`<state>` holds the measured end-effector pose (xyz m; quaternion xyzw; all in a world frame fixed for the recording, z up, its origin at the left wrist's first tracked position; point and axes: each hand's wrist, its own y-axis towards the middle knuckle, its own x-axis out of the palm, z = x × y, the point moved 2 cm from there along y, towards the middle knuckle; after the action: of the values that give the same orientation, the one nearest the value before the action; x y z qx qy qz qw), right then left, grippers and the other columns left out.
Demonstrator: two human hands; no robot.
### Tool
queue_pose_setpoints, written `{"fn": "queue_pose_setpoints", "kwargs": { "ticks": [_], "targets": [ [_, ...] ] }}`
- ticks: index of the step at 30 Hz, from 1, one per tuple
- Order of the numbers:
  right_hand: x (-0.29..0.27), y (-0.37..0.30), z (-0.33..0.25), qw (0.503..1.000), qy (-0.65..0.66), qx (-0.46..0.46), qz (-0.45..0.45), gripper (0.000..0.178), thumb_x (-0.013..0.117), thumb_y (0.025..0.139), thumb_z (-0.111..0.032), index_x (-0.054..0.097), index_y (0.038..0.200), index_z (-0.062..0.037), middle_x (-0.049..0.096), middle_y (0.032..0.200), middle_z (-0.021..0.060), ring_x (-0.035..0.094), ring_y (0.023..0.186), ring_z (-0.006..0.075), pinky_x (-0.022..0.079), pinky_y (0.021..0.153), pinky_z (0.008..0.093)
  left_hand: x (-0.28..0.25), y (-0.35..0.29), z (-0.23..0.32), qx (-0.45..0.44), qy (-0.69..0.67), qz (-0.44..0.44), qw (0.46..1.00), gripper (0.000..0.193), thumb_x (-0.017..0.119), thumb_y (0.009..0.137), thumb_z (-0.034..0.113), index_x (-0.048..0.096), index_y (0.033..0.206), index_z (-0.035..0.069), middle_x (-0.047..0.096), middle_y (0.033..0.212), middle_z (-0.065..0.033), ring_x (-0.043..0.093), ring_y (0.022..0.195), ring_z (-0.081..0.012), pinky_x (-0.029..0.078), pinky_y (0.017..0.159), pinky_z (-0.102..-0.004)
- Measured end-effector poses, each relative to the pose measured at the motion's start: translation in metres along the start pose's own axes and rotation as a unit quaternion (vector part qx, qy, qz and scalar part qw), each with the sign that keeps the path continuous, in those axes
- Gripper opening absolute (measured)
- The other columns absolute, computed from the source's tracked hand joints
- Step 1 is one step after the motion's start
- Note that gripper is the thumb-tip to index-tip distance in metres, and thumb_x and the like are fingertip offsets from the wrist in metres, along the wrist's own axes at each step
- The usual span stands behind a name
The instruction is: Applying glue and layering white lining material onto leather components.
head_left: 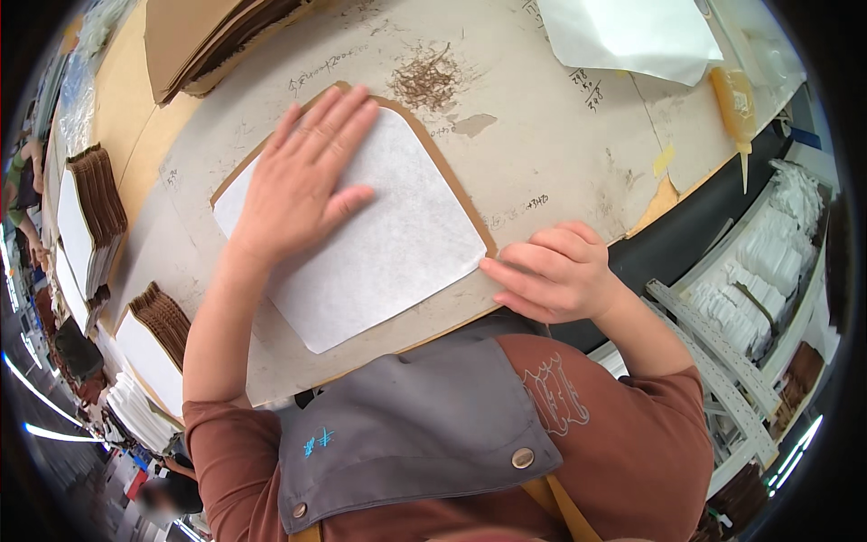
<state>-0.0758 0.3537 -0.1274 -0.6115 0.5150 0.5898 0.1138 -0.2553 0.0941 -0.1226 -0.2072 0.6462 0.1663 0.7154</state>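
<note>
Right hand (558, 273): nearest to the person, at the near edge of the surface; fingers curled loosely together, fingertips (492, 267) pointing left, touching the right corner of the white sheet; whether they pinch the edge or only rest against it I cannot tell.
White sheet (397, 244): a rounded-corner white fibrous piece lying flat, stretching left and away from the right grip; its near corner comes close to the surface edge.
Left hand (302, 181): farther off and to the left of the right grip; palm down, fingers spread apart and flat on the upper left part of the white sheet, pressing on it, clamped on nothing.
Brown card (452, 176): lies under the white sheet, same rounded shape, showing as a thin brown border along the far and right edges, just beyond the right grip.
Surface (542, 135): pale worn board with pencil marks and a patch of dried brown smear beyond the left fingertips.
Glue bottle (736, 104): yellowish, lying on its side, well beyond and right of the right grip.
Large white sheet (632, 32): at the far edge, beyond the glue bottle's left.
Brown card stack (208, 36): far left, well beyond the left grip.
</note>
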Motion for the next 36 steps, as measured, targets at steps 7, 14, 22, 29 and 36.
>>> {"fn": "queue_pose_setpoints", "kwargs": {
  "ticks": [7, 14, 22, 29, 36],
  "targets": [
    [0.001, 0.005, 0.001, 1.0, 0.008, -0.003, -0.004, 0.028, 0.073, 0.079, -0.033, 0.075, 0.105, -0.0222, 0.064, 0.105, -0.0108, 0.058, 0.091, 0.0091, 0.044, 0.075, 0.0264, -0.004, -0.005, 0.0, -0.004, 0.013, 0.008, 1.0, 0.08, 0.039, 0.097, 0.065, 0.032, 0.159, 0.015, 0.032, 0.164, -0.0029, 0.026, 0.152, -0.022, 0.017, 0.126, -0.0453],
    [0.002, 0.008, -0.001, 1.0, 0.019, 0.001, -0.018, 0.03, 0.074, 0.076, -0.032, 0.075, 0.105, -0.0217, 0.065, 0.105, -0.01, 0.059, 0.088, 0.011, 0.044, 0.074, 0.0275, 0.0, -0.011, -0.002, -0.064, -0.047, 0.021, 0.997, 0.076, 0.043, 0.099, 0.057, 0.031, 0.159, 0.013, 0.032, 0.164, -0.0074, 0.029, 0.151, -0.0275, 0.019, 0.124, -0.0489],
    [-0.003, 0.009, -0.004, 1.0, 0.006, -0.001, -0.03, 0.032, 0.076, 0.074, -0.03, 0.078, 0.104, -0.0197, 0.067, 0.104, -0.0072, 0.06, 0.088, 0.014, 0.045, 0.074, 0.0291, 0.006, -0.026, 0.032, -0.122, -0.093, 0.038, 0.987, 0.082, 0.055, 0.096, 0.049, 0.024, 0.16, 0.006, 0.025, 0.166, -0.0141, 0.025, 0.153, -0.0305, 0.019, 0.124, -0.0489],
    [-0.002, 0.008, -0.004, 1.0, -0.006, -0.007, -0.025, 0.033, 0.075, 0.076, -0.034, 0.078, 0.106, -0.0193, 0.068, 0.106, -0.0058, 0.06, 0.09, 0.0152, 0.045, 0.074, 0.03, 0.023, -0.104, -0.014, -0.401, -0.017, 0.057, 0.914, 0.08, 0.051, 0.1, 0.05, 0.021, 0.161, 0.007, 0.022, 0.167, -0.0125, 0.02, 0.155, -0.0286, 0.014, 0.125, -0.0481],
    [0.0, 0.009, -0.001, 0.999, 0.03, 0.004, -0.036, 0.043, 0.073, 0.078, -0.045, 0.076, 0.112, -0.0199, 0.068, 0.111, -0.0062, 0.062, 0.093, 0.0146, 0.046, 0.073, 0.0295, 0.013, -0.108, 0.027, -0.308, -0.049, 0.065, 0.948, 0.079, 0.054, 0.099, 0.046, 0.022, 0.161, 0.009, 0.023, 0.167, -0.0118, 0.02, 0.155, -0.0299, 0.016, 0.124, -0.0512]
  ]
}}
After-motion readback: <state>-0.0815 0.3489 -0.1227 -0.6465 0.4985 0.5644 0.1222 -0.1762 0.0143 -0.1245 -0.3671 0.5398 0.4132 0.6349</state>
